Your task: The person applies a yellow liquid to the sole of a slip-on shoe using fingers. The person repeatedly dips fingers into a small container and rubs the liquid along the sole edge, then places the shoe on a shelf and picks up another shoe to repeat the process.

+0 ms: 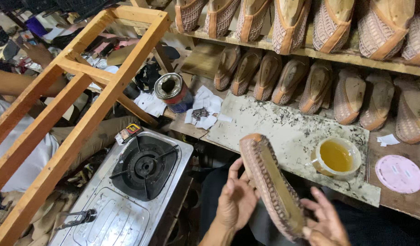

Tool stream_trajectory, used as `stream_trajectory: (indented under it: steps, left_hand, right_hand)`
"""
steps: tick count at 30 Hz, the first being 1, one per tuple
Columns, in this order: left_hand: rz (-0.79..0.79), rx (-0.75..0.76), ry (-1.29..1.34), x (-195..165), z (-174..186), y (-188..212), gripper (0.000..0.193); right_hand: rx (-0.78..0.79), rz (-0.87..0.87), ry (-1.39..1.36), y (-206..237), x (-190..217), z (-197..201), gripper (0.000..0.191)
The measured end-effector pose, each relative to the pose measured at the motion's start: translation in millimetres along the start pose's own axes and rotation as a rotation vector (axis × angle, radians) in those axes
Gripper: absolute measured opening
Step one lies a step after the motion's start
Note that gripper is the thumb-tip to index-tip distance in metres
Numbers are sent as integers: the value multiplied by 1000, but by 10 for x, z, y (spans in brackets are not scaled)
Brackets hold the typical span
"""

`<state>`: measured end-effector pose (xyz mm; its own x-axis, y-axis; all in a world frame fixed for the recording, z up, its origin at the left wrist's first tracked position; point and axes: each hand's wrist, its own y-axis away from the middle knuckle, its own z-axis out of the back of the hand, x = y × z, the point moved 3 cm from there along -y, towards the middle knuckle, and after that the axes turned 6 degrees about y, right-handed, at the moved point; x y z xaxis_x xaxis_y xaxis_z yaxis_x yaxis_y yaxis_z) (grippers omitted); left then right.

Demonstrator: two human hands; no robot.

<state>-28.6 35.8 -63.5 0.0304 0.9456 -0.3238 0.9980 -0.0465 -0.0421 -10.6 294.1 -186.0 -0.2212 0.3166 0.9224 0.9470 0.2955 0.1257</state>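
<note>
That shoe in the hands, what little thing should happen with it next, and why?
Probably a short reach with the right hand toward the bowl of yellow liquid. The shoe is turned sole up, held between the left hand and the right, and its flat sole looks bare and dry. The bowl sits just beside it on the stained board. What the liquid is, I cannot tell.

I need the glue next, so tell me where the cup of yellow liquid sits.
In the head view, the cup of yellow liquid stands on the speckled work board, right of the shoe held in both hands, just left of the pink round lid.
</note>
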Motion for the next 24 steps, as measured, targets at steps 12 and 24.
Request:
stream_trajectory:
  steps: [12,24]
  left_hand:
    - [574,-221,-166,172,1024,59,80]
    - [587,-290,8,309,1534,-333,54]
  right_hand:
    - [-257,255,449,-317,336,1197,108]
    - [-258,336,557,-888,485,1254,96]
